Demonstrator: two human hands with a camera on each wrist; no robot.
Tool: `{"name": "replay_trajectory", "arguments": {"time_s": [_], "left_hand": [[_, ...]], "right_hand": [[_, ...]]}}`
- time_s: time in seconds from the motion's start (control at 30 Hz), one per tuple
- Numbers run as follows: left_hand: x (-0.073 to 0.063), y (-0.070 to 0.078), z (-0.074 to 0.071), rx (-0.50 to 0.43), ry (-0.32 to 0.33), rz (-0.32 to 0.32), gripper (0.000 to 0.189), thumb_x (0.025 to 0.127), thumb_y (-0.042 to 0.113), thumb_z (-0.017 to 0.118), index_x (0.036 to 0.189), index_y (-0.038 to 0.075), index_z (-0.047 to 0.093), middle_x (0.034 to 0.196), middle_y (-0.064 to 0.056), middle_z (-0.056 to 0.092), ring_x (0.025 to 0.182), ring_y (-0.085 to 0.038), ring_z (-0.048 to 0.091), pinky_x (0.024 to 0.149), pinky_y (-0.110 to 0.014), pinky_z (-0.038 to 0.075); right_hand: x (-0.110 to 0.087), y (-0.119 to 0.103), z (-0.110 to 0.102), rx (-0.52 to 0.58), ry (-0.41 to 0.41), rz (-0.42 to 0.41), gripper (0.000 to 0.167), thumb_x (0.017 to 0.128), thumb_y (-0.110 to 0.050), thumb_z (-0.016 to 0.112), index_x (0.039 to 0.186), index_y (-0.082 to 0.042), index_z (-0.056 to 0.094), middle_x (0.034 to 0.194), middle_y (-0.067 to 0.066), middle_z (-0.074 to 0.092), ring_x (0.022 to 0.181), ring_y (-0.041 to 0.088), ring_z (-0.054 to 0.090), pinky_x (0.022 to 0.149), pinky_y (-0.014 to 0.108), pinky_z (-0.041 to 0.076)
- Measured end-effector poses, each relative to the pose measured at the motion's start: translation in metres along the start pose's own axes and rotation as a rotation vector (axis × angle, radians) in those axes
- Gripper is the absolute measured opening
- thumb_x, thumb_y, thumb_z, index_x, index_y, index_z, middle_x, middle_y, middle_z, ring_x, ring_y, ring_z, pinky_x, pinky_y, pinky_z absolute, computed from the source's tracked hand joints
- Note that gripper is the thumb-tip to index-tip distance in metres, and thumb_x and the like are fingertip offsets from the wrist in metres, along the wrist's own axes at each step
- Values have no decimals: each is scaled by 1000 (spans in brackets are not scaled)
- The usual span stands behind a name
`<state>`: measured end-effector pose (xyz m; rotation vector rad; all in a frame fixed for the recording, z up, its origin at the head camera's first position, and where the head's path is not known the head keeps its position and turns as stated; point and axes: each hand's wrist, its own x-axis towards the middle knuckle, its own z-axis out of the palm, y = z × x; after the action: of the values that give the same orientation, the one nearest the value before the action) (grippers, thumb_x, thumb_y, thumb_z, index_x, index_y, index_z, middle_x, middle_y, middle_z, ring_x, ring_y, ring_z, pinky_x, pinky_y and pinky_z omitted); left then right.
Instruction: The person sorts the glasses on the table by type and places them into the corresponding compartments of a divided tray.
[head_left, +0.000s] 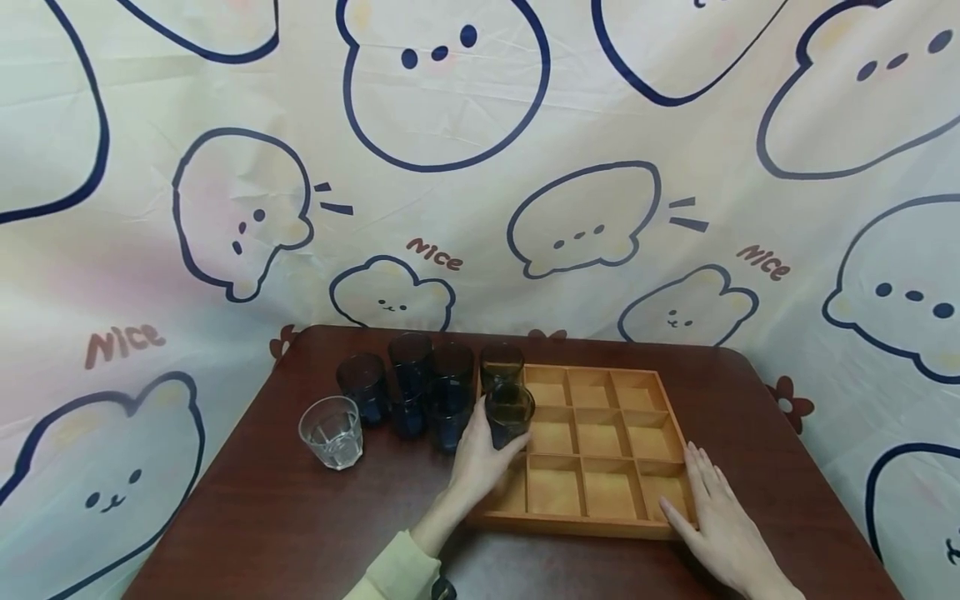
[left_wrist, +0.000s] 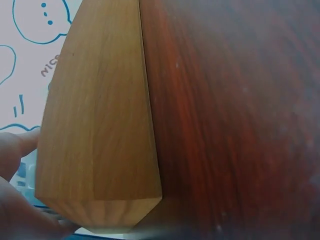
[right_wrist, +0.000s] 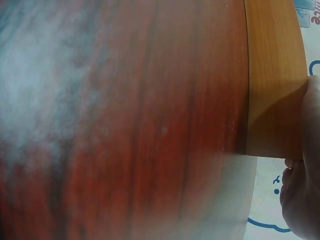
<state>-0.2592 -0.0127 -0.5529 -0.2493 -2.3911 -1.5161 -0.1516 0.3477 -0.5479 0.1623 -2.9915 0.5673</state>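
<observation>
Smoky dark round glass tumbler point(head_left: 512, 417) is held by left hand point(head_left: 477, 461), fingers and thumb wrapped round its lower side, at left column of light-brown wooden compartment tray point(head_left: 570, 526); whether its base is set down cannot be told. Right hand point(head_left: 718, 518) is rested on tray's right edge by near corner, fingers extended, nothing gripped. Dark blue glass tumblers point(head_left: 362, 385) are clustered left of tray, clear faceted glass tumbler point(head_left: 332, 433) placed nearer and further left. Held tumbler judged stiff, fairly light, slippery, breakable; best gripped round side wall, below rim
</observation>
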Motion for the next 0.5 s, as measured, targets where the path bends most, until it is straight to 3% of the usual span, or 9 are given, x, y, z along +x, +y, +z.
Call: {"name": "replay_trajectory", "arguments": {"time_s": [0.1,0.2,0.33,0.4,0.47,0.5], "left_hand": [[-6,19,-12,5,4,64,86,93,34,89,157,-4,45,147,-29,65,132,-50,66,105,-68,55],[-9,19,-17,43,0,101,85,98,40,84,159,-3,43,148,-31,64,130,-49,67,102,-66,57],[-8,-13,-11,79,-53,91,93,100,57,76,169,9,36,161,-23,57,143,-42,62,109,-63,56],[-9,-24,-12,85,-106,47,97,100,65,73,173,17,32,168,-19,52,149,-39,58,115,-64,52],[-12,-29,-17,122,-146,45,97,101,66,69,174,15,29,168,-21,52,148,-40,58,114,-62,54],[-13,-24,-23,128,-169,42,97,103,65,68,174,13,29,167,-23,52,147,-42,59,113,-63,54]], "right_hand": [[0,0,1,4,0,1,100,111,-57,57,176,-1,5,181,32,17,167,53,19,135,26,-19],[1,0,1,9,0,0,100,111,-57,57,175,0,5,180,33,17,167,53,19,140,36,-13],[1,0,1,15,-3,1,101,111,-57,57,175,0,4,180,33,17,167,54,19,140,38,-13],[1,0,0,14,-7,3,101,111,-57,57,175,0,4,180,33,17,166,54,19,140,38,-13],[2,0,0,18,-17,8,101,111,-57,57,175,0,3,180,34,16,167,55,18,138,36,-16],[2,0,0,20,-22,13,102,111,-58,56,175,0,3,180,34,15,167,55,18,139,37,-16]]}}
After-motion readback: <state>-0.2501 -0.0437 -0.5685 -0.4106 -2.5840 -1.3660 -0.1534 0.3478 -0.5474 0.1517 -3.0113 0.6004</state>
